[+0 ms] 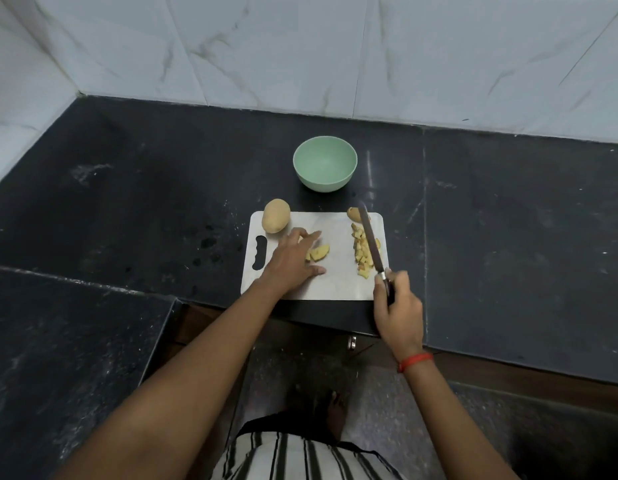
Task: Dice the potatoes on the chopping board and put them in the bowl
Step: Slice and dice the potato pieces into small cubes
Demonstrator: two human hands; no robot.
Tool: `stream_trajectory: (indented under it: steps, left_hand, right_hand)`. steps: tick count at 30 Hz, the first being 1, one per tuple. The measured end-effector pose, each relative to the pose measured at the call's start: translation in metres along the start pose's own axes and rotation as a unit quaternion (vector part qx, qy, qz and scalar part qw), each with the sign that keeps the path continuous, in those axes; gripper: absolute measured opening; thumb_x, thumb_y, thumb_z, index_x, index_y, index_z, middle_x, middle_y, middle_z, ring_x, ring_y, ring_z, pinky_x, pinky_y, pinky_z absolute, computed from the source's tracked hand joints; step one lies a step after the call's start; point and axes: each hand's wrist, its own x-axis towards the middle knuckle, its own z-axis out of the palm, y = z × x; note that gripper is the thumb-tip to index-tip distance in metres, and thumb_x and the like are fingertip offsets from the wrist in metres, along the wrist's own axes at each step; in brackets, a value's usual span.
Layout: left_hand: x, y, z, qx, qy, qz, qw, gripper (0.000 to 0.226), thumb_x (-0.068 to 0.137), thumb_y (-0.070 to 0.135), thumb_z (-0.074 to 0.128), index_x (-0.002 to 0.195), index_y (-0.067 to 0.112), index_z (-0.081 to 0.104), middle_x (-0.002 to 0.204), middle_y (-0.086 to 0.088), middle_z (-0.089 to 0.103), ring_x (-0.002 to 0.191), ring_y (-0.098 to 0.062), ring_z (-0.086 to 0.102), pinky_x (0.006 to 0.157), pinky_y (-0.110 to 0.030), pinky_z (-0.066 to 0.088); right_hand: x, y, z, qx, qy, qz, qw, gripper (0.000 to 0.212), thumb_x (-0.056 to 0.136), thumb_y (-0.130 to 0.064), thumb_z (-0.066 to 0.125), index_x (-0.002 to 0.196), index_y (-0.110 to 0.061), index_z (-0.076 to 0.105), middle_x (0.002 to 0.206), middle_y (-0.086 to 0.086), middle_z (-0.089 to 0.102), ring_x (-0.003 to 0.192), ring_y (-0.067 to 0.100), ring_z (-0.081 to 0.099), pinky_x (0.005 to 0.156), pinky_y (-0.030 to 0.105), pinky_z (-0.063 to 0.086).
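One whole potato (275, 220) waits at the board's (335, 282) upper left. Our left hand (293, 261), uncurled, steadies slices (318, 253); our right (397, 308) clenches the knife (371, 242) over the dice (364, 252). Fingertips should tuck back. The bowl (325, 163) above is bare.

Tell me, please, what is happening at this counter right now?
A person is dicing potatoes on a white chopping board. The right hand holds a knife whose blade lies over a pile of diced pieces. The left hand rests beside a few cut slices. A whole potato sits at the board's far left corner, and a cut piece at the far right. The green bowl beyond looks empty.
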Motion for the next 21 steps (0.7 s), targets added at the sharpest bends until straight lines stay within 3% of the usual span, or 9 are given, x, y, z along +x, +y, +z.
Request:
stream_trajectory:
  steps: [4, 8, 10, 14, 17, 19, 21]
  left_hand:
    - [0.022, 0.011, -0.007, 0.049, -0.060, 0.049, 0.996, 0.047, 0.090, 0.025, 0.076, 0.132, 0.027, 0.056, 0.134, -0.005, 0.041, 0.114, -0.027, 0.048, 0.099, -0.043, 0.047]
    - [0.031, 0.013, -0.010, 0.068, -0.098, 0.080, 0.990, 0.020, 0.097, 0.024, 0.065, 0.117, 0.021, 0.062, 0.123, -0.005, 0.049, 0.106, -0.028, 0.055, 0.092, -0.043, 0.049]
    - [0.030, 0.008, -0.010, 0.010, -0.081, 0.085, 0.993, 0.015, 0.099, 0.018, 0.060, 0.112, 0.019, 0.066, 0.118, -0.004, 0.054, 0.101, -0.023, 0.058, 0.091, -0.038, 0.049]
    - [0.019, -0.006, -0.006, -0.179, -0.002, 0.045, 0.983, 0.019, 0.099, 0.007, 0.057, 0.108, 0.019, 0.069, 0.105, 0.002, 0.064, 0.098, -0.016, 0.065, 0.092, -0.034, 0.054]
    - [0.010, -0.004, -0.006, -0.389, -0.011, -0.051, 0.920, 0.020, 0.099, 0.002, 0.058, 0.110, 0.017, 0.067, 0.102, -0.005, 0.069, 0.102, -0.027, 0.071, 0.085, -0.040, 0.062]
    - [0.006, -0.002, -0.010, -0.435, -0.011, -0.062, 0.898, 0.020, 0.097, 0.002, 0.063, 0.109, 0.017, 0.069, 0.109, -0.005, 0.072, 0.106, -0.028, 0.071, 0.084, -0.042, 0.062]
    - [0.006, -0.002, -0.017, -0.421, 0.014, -0.042, 0.906, 0.020, 0.096, 0.005, 0.065, 0.108, 0.019, 0.072, 0.112, 0.004, 0.074, 0.105, -0.019, 0.071, 0.083, -0.039, 0.062]
  right_hand:
    - [0.026, 0.004, 0.015, 0.054, 0.027, 0.022, 0.998, 0.015, 0.102, -0.023, 0.055, 0.092, -0.014, 0.048, 0.070, -0.010, 0.058, 0.067, 0.009, 0.059, 0.049, 0.021, 0.038]
    - [0.015, 0.016, 0.031, 0.047, 0.049, 0.040, 0.997, 0.014, 0.101, -0.021, 0.057, 0.093, -0.013, 0.048, 0.073, -0.003, 0.062, 0.061, 0.010, 0.058, 0.051, 0.032, 0.043]
    - [0.012, 0.019, 0.033, 0.041, 0.058, 0.046, 0.996, 0.014, 0.101, -0.022, 0.057, 0.094, -0.014, 0.049, 0.075, -0.002, 0.064, 0.062, 0.012, 0.060, 0.052, 0.034, 0.045]
    - [0.015, 0.017, 0.033, 0.057, 0.090, 0.058, 0.993, 0.013, 0.101, -0.026, 0.055, 0.094, -0.019, 0.047, 0.075, -0.012, 0.060, 0.068, 0.001, 0.060, 0.052, 0.025, 0.041]
    - [0.013, 0.019, 0.034, 0.049, 0.098, 0.053, 0.993, 0.012, 0.102, -0.025, 0.056, 0.096, -0.018, 0.048, 0.076, -0.011, 0.060, 0.068, 0.004, 0.059, 0.053, 0.025, 0.041]
    - [0.012, 0.019, 0.035, 0.047, 0.095, 0.051, 0.993, 0.011, 0.102, -0.025, 0.056, 0.097, -0.018, 0.049, 0.077, -0.010, 0.061, 0.068, 0.004, 0.059, 0.053, 0.025, 0.042]
    - [0.013, 0.019, 0.034, 0.049, 0.097, 0.049, 0.993, 0.010, 0.102, -0.026, 0.055, 0.097, -0.020, 0.048, 0.077, -0.010, 0.061, 0.069, 0.004, 0.060, 0.053, 0.025, 0.044]
